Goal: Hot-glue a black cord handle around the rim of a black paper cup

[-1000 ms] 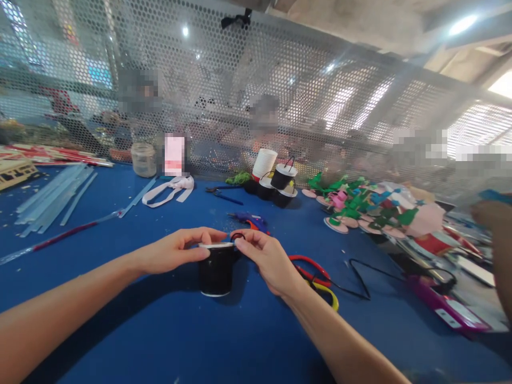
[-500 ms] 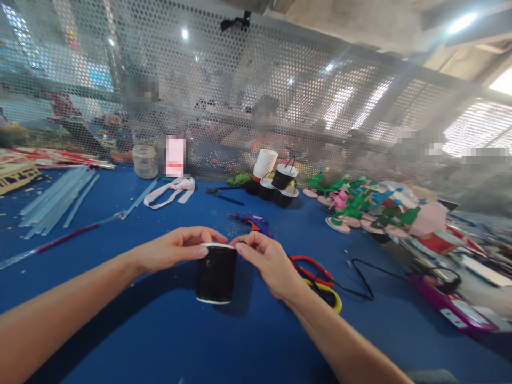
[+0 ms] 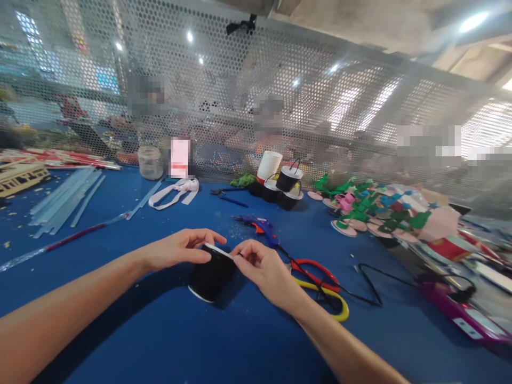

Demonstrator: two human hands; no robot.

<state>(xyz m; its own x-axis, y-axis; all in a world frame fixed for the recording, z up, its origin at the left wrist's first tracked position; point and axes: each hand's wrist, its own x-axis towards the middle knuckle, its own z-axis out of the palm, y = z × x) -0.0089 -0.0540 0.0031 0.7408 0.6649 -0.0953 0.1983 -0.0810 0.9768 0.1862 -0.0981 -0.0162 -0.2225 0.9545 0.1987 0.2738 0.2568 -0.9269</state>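
Note:
A black paper cup (image 3: 211,274) with white edges tilts above the blue tabletop, its rim toward the upper right. My left hand (image 3: 182,250) grips the rim on its left side, thumb outside and fingers over the top. On the right side of the rim, my right hand (image 3: 264,269) is closed in a pinch. A small dark bit shows at those fingertips, too small to name for certain. Just beyond my hands lies a blue hot glue gun (image 3: 262,226). Scissors (image 3: 318,273) with red and yellow handles lie beside my right wrist.
Black cups with wire handles (image 3: 288,181) stand by stacked white cups (image 3: 270,164) and pliers (image 3: 232,198). Glue sticks (image 3: 68,200), white ribbon (image 3: 174,193) and a jar (image 3: 150,162) are at left. Green and pink craft pieces (image 3: 360,213) and a purple power strip (image 3: 460,309) sit right.
The cup has gone from nearly upright to tilted, its base swinging to the left. Both hands stay at its rim. The whole view has shifted slightly.

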